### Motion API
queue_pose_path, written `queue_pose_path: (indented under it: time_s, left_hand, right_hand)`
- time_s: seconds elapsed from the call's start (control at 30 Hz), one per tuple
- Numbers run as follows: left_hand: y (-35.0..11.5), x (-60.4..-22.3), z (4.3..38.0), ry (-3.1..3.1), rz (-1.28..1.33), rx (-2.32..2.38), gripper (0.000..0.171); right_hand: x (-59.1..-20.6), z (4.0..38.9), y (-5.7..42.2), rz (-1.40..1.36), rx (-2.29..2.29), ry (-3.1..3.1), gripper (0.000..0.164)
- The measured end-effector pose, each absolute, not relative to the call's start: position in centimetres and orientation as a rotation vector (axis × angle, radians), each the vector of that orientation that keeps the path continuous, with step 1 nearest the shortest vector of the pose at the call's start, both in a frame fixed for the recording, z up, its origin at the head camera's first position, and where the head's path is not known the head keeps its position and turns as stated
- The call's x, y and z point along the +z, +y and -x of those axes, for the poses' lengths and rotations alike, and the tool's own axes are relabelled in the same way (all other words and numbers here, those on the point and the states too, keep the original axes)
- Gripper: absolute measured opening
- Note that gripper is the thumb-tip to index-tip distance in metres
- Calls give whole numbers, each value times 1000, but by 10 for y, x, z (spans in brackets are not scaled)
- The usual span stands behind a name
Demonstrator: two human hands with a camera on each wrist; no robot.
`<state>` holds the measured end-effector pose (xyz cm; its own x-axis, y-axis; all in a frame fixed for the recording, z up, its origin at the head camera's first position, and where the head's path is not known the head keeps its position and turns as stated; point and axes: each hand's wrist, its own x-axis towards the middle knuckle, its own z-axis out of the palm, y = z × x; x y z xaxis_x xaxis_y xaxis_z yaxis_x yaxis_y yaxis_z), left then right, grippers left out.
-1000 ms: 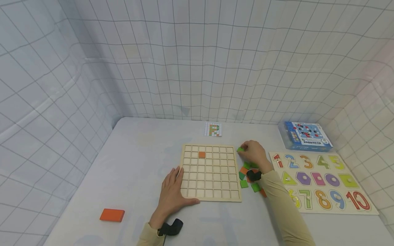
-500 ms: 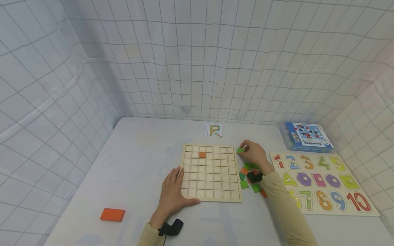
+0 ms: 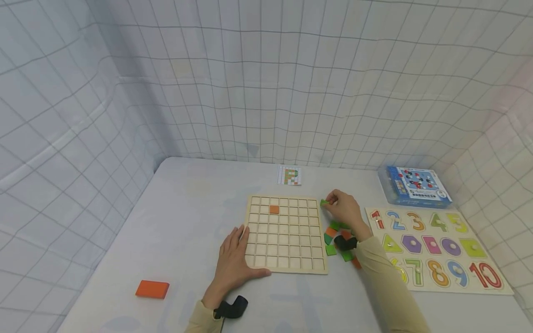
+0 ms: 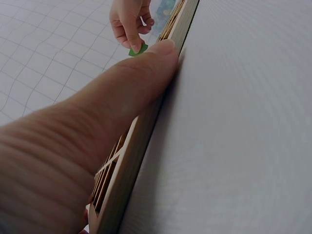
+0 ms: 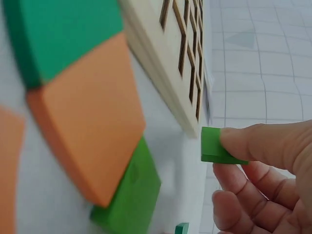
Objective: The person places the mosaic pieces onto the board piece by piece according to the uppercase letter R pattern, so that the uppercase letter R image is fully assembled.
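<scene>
My right hand pinches a green square tile between thumb and fingers, just beyond the upper right corner of the wooden grid board. The left hand lies along the board's lower left corner, its fingers at the left edge and its thumb against the near edge. One orange tile sits in a cell of the second row. Under my right wrist is a loose pile of green and orange tiles, partly covered by the wrist strap.
Behind the board lies a small pattern card. On the right are a number-and-shape puzzle board and, behind it, a blue box. An orange-red block rests at the front left. Gridded cloth hangs around the table.
The green tile has turned slightly between my right fingers, while that hand stays near the board's corner. My left hand keeps its place against the board.
</scene>
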<state>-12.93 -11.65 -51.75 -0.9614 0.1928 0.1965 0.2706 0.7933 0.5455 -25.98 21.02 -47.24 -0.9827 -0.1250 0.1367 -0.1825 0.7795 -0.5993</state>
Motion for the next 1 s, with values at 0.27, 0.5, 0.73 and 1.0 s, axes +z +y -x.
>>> queue_pose_path:
  time_s: [0.27,0.5,0.73,1.0]
  left_hand:
    - [-116,-518,130,-2846,371,-884,125]
    - [-116,-516,130,-2858,363,-896,125]
    - [-116,-514,129,-2872,357,-909,125]
    - [-115,-515,129,-2851,375,-881,124]
  right_hand:
    - [-468,254,186,-462,1015,-2750,16]
    - [-463,249,158,-590,1013,-2735,15]
    - [-463,247,134,-694,951,-2746,15]
    - [-468,244,111,-760,907,-2777,12]
